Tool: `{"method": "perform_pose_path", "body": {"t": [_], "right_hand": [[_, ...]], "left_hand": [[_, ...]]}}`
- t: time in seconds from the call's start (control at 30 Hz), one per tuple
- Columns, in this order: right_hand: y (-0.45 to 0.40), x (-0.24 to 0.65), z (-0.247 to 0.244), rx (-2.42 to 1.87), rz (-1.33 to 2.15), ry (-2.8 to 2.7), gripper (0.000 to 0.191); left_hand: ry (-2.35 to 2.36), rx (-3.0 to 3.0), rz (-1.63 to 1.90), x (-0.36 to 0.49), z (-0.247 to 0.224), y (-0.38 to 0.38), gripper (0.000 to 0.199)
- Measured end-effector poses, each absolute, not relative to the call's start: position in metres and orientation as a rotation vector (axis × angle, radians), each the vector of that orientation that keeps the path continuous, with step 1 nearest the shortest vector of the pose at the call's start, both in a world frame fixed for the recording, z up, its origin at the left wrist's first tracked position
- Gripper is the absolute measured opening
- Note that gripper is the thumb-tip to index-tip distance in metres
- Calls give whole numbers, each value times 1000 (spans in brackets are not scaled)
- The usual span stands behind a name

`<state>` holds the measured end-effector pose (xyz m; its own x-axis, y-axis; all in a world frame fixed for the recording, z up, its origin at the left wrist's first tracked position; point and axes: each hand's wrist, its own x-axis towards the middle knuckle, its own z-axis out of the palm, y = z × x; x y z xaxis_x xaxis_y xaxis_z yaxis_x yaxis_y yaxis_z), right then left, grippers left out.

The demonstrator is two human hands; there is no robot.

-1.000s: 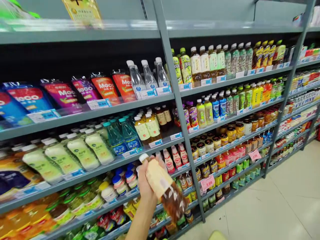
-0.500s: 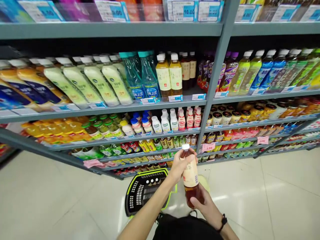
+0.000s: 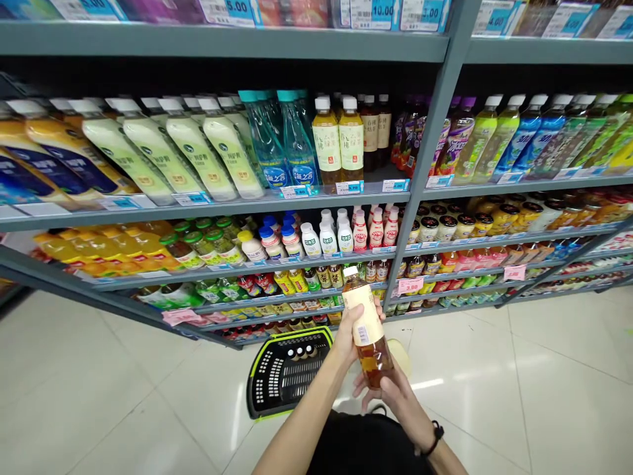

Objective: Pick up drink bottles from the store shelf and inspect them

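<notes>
My left hand (image 3: 347,335) is wrapped around a bottle of amber-brown tea (image 3: 366,326) with a white cap and a cream label. The bottle leans, cap up and to the left, and a barcode on its label faces me. At the base of the bottle my right hand (image 3: 395,394) has its fingers spread and loose; whether the thumb touches the bottle is hard to tell. Similar dark bottles with cream labels (image 3: 370,125) stand on the shelf ahead, beside two yellow-green tea bottles (image 3: 351,142).
A black shopping basket (image 3: 267,376) with a lime-green rim sits on the tiled floor, left of my arms, with three white-capped bottles (image 3: 301,352) inside. Grey shelving (image 3: 277,211) full of drinks stretches across the front. A shelf upright (image 3: 435,132) rises right of centre.
The bottle has turned, so its barcode now faces me more, and its cap has tilted left. My right hand has loosened from the bottle's lower end, its fingers spreading.
</notes>
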<state>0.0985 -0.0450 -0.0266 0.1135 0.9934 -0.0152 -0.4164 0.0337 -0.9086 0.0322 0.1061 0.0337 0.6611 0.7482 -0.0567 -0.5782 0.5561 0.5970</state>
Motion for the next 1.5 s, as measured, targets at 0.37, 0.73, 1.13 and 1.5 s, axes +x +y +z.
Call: {"method": "perform_pose_path", "body": {"t": [0.37,0.73,1.13,1.5], "right_hand": [[-61,94,-22,-1582,507,-1124,58],[-56,118,-13,-1595,45,-1361,63],[-62,115,7,-582,1783,-478,83],[-51,130,3,-604,1950,-296,110]], "left_hand": [[141,519,823,30,49,115,56],[99,477,842,28,52,117,52],[134,327,850,27,71,117,44],[174,323,857,27,74,120,38]]}}
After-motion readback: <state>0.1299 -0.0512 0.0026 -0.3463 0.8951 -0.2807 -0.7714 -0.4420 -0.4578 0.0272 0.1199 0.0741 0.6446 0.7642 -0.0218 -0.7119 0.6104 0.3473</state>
